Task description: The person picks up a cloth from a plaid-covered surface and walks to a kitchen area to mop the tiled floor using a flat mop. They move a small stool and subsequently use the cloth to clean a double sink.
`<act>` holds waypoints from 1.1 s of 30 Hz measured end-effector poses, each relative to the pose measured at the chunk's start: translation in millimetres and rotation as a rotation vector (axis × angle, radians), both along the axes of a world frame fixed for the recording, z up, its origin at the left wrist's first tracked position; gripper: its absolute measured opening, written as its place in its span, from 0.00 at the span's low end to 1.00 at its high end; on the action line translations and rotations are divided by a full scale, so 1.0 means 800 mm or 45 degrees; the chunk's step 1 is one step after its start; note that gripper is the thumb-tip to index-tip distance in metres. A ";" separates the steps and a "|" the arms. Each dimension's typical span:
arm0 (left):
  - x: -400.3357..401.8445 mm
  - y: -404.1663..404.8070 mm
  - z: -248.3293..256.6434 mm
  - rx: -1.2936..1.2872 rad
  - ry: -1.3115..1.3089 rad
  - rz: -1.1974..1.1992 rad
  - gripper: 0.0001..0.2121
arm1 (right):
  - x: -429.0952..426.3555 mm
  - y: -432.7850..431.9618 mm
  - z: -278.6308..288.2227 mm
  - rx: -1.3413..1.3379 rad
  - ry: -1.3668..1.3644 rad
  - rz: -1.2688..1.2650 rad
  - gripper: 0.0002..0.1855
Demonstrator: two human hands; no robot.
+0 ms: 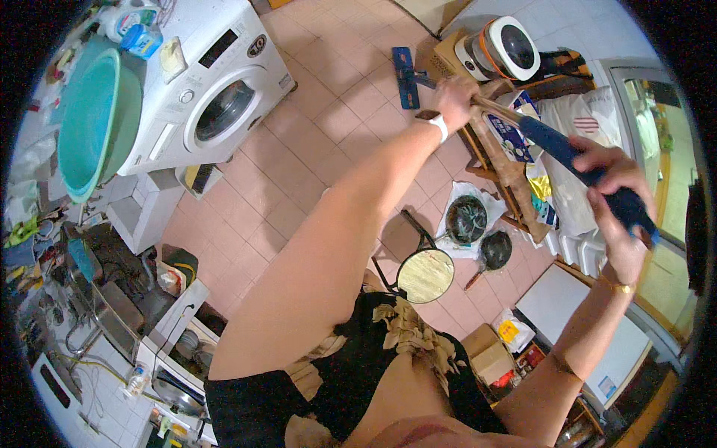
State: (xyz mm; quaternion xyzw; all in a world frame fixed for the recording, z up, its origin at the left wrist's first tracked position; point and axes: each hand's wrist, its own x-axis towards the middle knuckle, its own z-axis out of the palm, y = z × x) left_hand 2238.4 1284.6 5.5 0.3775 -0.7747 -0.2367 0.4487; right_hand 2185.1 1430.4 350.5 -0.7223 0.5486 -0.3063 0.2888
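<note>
A flat mop runs from its blue mop head, against the pink floor tiles, up to its handle at the right. My left hand, below a white-strapped watch, grips the metal part of the pole near the head. Around the dark blue grip sleeve near the pole's upper end, my right hand is closed; it looks slightly blurred. The pole slants across, in front of the shelf rack. Whether the head touches the floor, I cannot tell.
A white washing machine stands at left, with a green basin on top. A wooden rack holding bags is at right. Below it lie dark pans and a round-topped stool. A metal sink sits lower left, a white cabinet lower right.
</note>
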 end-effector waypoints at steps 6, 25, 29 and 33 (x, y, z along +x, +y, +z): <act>0.038 -0.074 -0.009 0.079 0.051 -0.257 0.08 | 0.034 -0.087 -0.001 0.132 -0.027 0.190 0.07; 0.428 0.078 0.081 0.647 -0.166 -0.170 0.08 | 0.170 -0.170 0.009 0.334 -0.592 0.966 0.08; 0.512 0.131 0.034 0.686 -0.233 0.089 0.07 | 0.220 -0.185 -0.084 0.597 -0.695 1.195 0.09; 0.586 0.182 -0.031 0.769 -0.396 0.389 0.06 | 0.277 -0.154 -0.175 0.723 -0.805 1.168 0.07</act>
